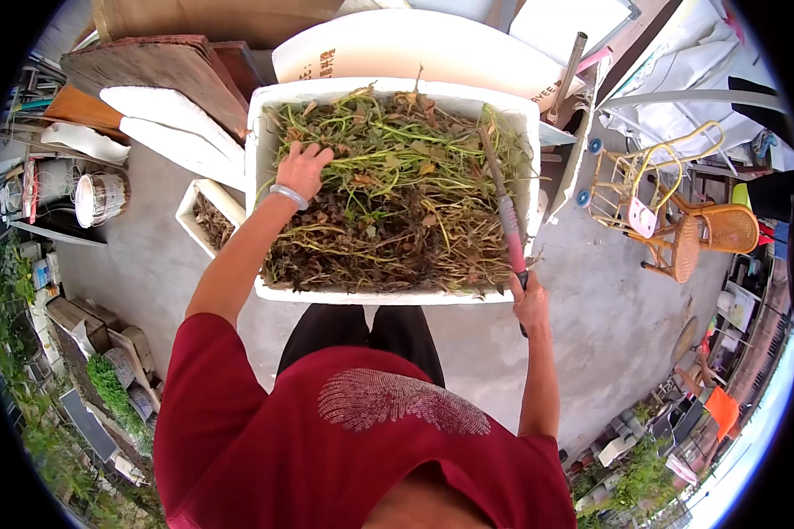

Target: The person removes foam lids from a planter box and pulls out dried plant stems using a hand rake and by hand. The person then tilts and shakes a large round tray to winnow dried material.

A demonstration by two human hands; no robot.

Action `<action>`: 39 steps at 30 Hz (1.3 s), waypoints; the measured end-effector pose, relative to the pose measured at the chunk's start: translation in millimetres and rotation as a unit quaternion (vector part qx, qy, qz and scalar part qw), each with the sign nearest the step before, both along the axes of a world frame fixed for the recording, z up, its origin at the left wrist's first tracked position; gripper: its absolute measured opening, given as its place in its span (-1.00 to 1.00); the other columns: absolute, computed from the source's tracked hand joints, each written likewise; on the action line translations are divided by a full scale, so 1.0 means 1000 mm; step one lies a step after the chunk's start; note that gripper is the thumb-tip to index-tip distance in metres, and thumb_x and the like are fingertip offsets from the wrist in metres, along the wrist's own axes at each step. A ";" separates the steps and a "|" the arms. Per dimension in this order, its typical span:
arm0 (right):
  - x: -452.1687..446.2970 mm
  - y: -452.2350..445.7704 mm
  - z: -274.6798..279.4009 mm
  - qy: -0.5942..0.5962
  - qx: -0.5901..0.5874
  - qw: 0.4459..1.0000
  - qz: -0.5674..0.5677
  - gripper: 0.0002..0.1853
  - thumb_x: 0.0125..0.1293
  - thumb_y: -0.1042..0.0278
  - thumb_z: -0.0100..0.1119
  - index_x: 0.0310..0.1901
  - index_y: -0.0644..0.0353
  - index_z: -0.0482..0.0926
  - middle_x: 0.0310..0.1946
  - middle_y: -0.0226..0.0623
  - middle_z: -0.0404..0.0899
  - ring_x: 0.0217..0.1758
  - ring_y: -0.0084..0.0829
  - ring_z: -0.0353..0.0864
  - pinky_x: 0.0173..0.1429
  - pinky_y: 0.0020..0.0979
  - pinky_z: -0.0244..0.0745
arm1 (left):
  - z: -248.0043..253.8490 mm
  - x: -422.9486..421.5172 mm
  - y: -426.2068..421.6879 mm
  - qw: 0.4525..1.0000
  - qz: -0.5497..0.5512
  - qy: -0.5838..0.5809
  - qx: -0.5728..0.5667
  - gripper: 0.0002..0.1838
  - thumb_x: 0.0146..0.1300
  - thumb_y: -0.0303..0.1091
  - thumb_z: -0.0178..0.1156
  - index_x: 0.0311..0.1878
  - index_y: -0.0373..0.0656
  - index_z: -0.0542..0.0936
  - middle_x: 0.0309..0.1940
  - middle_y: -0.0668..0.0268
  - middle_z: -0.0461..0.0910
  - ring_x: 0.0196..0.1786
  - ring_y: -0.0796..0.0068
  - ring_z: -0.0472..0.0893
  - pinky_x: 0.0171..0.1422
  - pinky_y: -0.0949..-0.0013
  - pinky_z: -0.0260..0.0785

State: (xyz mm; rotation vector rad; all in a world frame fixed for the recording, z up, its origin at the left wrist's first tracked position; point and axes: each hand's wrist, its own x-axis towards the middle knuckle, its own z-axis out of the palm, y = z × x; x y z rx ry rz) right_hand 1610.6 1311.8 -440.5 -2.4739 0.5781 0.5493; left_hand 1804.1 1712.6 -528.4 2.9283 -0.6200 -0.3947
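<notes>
A white foam box (395,86) in front of me is filled with plant stems (397,159), green and leafy toward the back, brown and dried toward the front. My left hand (304,167), with a pale bracelet at its wrist, is at the box's left side, its bent fingers closed among the green stems; the fingertips are partly hidden. At the right front corner, my right hand (530,304) grips a long, narrow garden tool (508,219) by its pink and black handle. The tool's greyish-brown far part slants up over the stems along the right side.
A smaller white box (185,212) with dry plant matter stands on the concrete floor at left. Foam boards (172,132) and wooden boards (154,75) lean behind it. At right are a wheeled frame (631,181) and a wicker chair (723,227). A bucket (102,199) is far left.
</notes>
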 end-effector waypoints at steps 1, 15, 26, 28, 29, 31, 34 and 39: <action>0.005 -0.002 -0.007 0.000 0.006 1.000 -0.005 -0.61 0.21 0.07 0.02 -0.40 0.33 0.35 -0.65 0.09 0.43 -0.52 0.10 0.45 -0.45 -0.10 0.29 | -0.008 0.003 -0.002 1.000 0.011 0.003 0.007 -0.65 -0.12 -0.61 0.10 -0.22 0.02 0.43 -0.23 0.30 0.40 -0.08 0.15 0.35 -0.13 0.15 0.40; 0.039 0.025 -0.057 0.011 -0.011 1.000 -0.023 -0.51 0.22 -0.03 -0.03 -0.44 0.40 0.37 -0.63 0.11 0.45 -0.51 0.06 0.49 -0.40 -0.13 0.35 | -0.051 0.033 -0.024 0.974 0.093 0.190 0.080 -0.63 0.13 -0.50 -0.01 0.04 -0.10 0.27 0.11 0.16 0.24 0.19 0.05 0.20 0.15 0.05 0.19; 0.023 0.072 0.000 0.010 0.146 0.970 -0.193 -0.61 0.21 0.11 0.02 -0.48 0.35 0.32 -0.72 -0.02 0.36 -0.65 -0.05 0.37 -0.49 -0.15 0.25 | 0.016 0.017 0.046 0.967 -0.011 -0.019 -0.254 -0.44 0.01 -0.62 -0.04 0.11 0.12 0.38 0.24 0.21 0.18 0.12 0.05 0.34 0.14 0.11 0.24; 0.007 0.056 -0.024 -0.036 0.095 0.987 -0.122 -0.63 0.21 0.11 0.03 -0.44 0.34 0.34 -0.72 -0.04 0.37 -0.69 -0.11 0.38 -0.54 -0.18 0.25 | 0.030 0.013 0.062 0.949 0.010 -0.041 -0.312 -0.44 -0.03 -0.66 -0.04 0.08 0.09 0.43 0.12 0.21 0.37 -0.11 0.18 0.55 -0.11 0.38 0.47; 0.004 0.055 -0.026 -0.058 0.069 0.992 -0.085 -0.64 0.21 0.12 0.03 -0.42 0.33 0.34 -0.72 -0.05 0.37 -0.71 -0.14 0.38 -0.56 -0.20 0.24 | 0.028 0.011 0.071 0.950 -0.006 -0.031 -0.311 -0.45 -0.03 -0.66 -0.03 0.07 0.07 0.43 0.07 0.21 0.41 -0.15 0.20 0.56 -0.15 0.38 0.48; -0.001 0.053 -0.019 -0.053 0.072 0.992 -0.086 -0.66 0.22 0.12 0.04 -0.39 0.31 0.36 -0.75 -0.14 0.38 -0.76 -0.28 0.39 -0.63 -0.28 0.24 | 0.031 0.010 0.087 0.950 -0.037 -0.014 -0.310 -0.46 -0.04 -0.67 -0.02 0.05 0.03 0.45 -0.04 0.20 0.50 -0.24 0.25 0.59 -0.23 0.39 0.49; -0.009 0.059 -0.005 -0.062 0.086 0.990 -0.092 -0.65 0.23 0.10 0.03 -0.39 0.29 0.36 -0.79 -0.23 0.35 -0.77 -0.37 0.41 -0.66 -0.34 0.24 | 0.038 0.003 0.090 0.939 -0.023 0.077 -0.335 -0.54 -0.03 -0.66 0.02 0.00 -0.09 0.48 -0.22 0.17 0.57 -0.30 0.23 0.59 -0.24 0.36 0.45; -0.016 0.074 0.014 -0.072 0.071 0.991 -0.090 -0.67 0.25 0.14 0.01 -0.43 0.27 0.33 -0.84 -0.37 0.28 -0.82 -0.55 0.31 -0.73 -0.48 0.18 | 0.049 0.015 0.083 0.956 0.021 -0.168 -0.241 -0.71 -0.07 -0.52 0.17 -0.19 -0.14 0.48 -0.32 0.17 0.43 -0.32 0.21 0.46 -0.22 0.25 0.31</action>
